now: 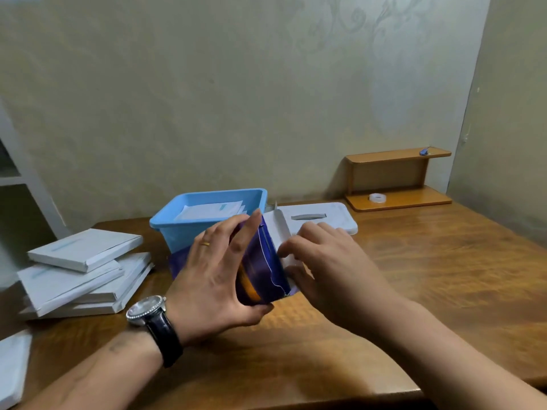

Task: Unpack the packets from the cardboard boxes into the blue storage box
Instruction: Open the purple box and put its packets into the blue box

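Observation:
A purple cardboard box (263, 270) with an orange mark stands on its edge on the wooden table, just in front of the blue storage box (177, 229). My left hand (219, 276) grips its left face, thumb underneath. My right hand (322, 261) holds the white inner flap (278, 229) at the box's open right end, fingers curled around it. White packets (213, 210) lie inside the blue storage box. What is inside the purple box is hidden.
A stack of flat white boxes (85, 273) lies at the left of the table, another white piece (11, 368) at the near left edge. A white lid (325, 217) lies right of the blue box. A small wooden shelf (396, 179) with a tape roll (377, 197) stands at the back right.

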The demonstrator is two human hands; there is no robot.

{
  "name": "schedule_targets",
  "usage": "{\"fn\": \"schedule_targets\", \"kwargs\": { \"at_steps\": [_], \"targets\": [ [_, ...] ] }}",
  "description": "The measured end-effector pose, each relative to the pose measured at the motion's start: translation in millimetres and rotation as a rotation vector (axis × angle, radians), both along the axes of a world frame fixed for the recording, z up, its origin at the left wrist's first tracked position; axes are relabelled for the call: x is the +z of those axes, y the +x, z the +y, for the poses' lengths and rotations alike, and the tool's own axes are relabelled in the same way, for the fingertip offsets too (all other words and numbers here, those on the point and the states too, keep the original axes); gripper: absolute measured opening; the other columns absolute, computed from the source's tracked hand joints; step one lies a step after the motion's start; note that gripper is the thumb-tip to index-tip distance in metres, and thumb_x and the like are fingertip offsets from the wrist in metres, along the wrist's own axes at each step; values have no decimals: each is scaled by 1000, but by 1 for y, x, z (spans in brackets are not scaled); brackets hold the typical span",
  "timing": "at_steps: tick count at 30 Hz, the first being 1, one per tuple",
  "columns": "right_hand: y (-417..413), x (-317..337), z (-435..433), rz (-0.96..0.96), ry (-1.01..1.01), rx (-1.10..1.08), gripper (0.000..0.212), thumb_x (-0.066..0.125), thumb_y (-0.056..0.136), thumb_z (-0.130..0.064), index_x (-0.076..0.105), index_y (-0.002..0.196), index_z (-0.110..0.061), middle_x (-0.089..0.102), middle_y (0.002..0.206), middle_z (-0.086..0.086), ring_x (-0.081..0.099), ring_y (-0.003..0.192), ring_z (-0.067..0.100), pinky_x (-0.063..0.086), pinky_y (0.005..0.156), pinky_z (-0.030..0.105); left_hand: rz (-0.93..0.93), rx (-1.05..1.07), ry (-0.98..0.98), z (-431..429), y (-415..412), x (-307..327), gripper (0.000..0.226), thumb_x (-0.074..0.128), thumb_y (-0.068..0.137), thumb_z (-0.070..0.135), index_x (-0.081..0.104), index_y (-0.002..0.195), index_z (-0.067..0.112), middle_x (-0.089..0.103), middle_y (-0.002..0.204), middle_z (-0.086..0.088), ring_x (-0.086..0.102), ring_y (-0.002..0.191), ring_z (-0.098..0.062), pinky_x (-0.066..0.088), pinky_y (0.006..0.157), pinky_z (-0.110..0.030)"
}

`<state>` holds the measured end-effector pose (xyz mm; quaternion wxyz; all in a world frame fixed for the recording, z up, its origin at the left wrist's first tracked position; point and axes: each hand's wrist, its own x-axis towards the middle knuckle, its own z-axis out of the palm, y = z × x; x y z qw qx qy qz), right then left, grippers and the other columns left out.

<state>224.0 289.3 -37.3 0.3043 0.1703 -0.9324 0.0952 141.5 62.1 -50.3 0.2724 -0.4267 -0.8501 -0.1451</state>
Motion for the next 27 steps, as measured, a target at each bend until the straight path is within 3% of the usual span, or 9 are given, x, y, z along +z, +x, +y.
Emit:
{"fn": "schedule_targets", "kwargs": {
  "at_steps": [4, 9, 12, 15, 18, 21, 23, 25, 27],
  "targets": [
    [-3, 9, -12, -29, 7, 16, 21, 71, 98, -31, 71, 119, -29, 70, 112, -5, 60, 93, 13, 56, 73, 27, 95, 57, 70, -1, 2, -11, 137, 72, 66, 77, -7, 168, 32, 30, 165, -12, 31, 151, -30, 26, 123, -48],
    [-3, 22, -24, -190, -238, -21, 23, 62, 106, -24, 75, 121, -34, 74, 112, -13, 66, 97, 7, 61, 81, 29, 217, 78, 209, 1, 2, -20, 128, 72, 70, 75, 7, 166, 20, 37, 161, -23, 37, 147, -38, 33, 118, -54],
    [-3, 27, -29, -335, -354, -17, 21, 66, 104, -28, 75, 122, -33, 75, 111, -13, 68, 96, 5, 61, 82, 25, 269, 82, 233, -1, -1, -23, 128, 74, 71, 72, 3, 167, 25, 39, 159, -26, 39, 147, -40, 36, 115, -61],
    [-8, 30, -32, -386, -465, -19, 18, 74, 99, -35, 77, 116, -30, 78, 106, -11, 72, 92, 5, 65, 82, 32, 283, 83, 226, -2, -2, -25, 128, 75, 73, 71, 1, 167, 27, 39, 158, -27, 41, 146, -42, 37, 113, -63],
    [-16, 28, -33, -412, -507, -23, 19, 76, 97, -38, 80, 114, -29, 79, 100, -9, 73, 84, 6, 66, 75, 31, 293, 72, 206, -3, -4, -27, 120, 76, 74, 70, 11, 163, 21, 41, 157, -28, 44, 144, -44, 36, 114, -63],
    [-24, 23, -36, -516, -451, 25, 22, 71, 101, -35, 82, 118, -27, 79, 92, -8, 67, 64, 0, 52, 57, 18, 298, 43, 175, -6, -5, -29, 114, 73, 78, 70, 13, 163, 22, 42, 157, -27, 44, 144, -43, 34, 117, -61],
    [-29, 22, -39, -580, -400, 38, 20, 69, 102, -30, 83, 115, -23, 77, 88, -8, 68, 66, 2, 51, 56, 15, 316, 30, 124, -9, -7, -32, 114, 75, 78, 68, 13, 163, 25, 42, 158, -27, 42, 145, -44, 33, 118, -63],
    [-34, 19, -43, -585, -390, 49, 19, 69, 102, -28, 83, 110, -19, 80, 91, -3, 74, 79, 11, 64, 70, 28, 325, 37, 92, -12, -9, -35, 118, 78, 75, 67, 13, 164, 26, 41, 159, -27, 40, 147, -43, 33, 117, -65],
    [-36, 15, -43, -541, -445, 69, 19, 68, 102, -30, 82, 110, -22, 81, 95, -1, 77, 87, 14, 67, 80, 41, 313, 57, 97, -17, -13, -34, 121, 79, 73, 69, 14, 164, 23, 39, 161, -26, 38, 148, -43, 32, 118, -64]
  ]
}}
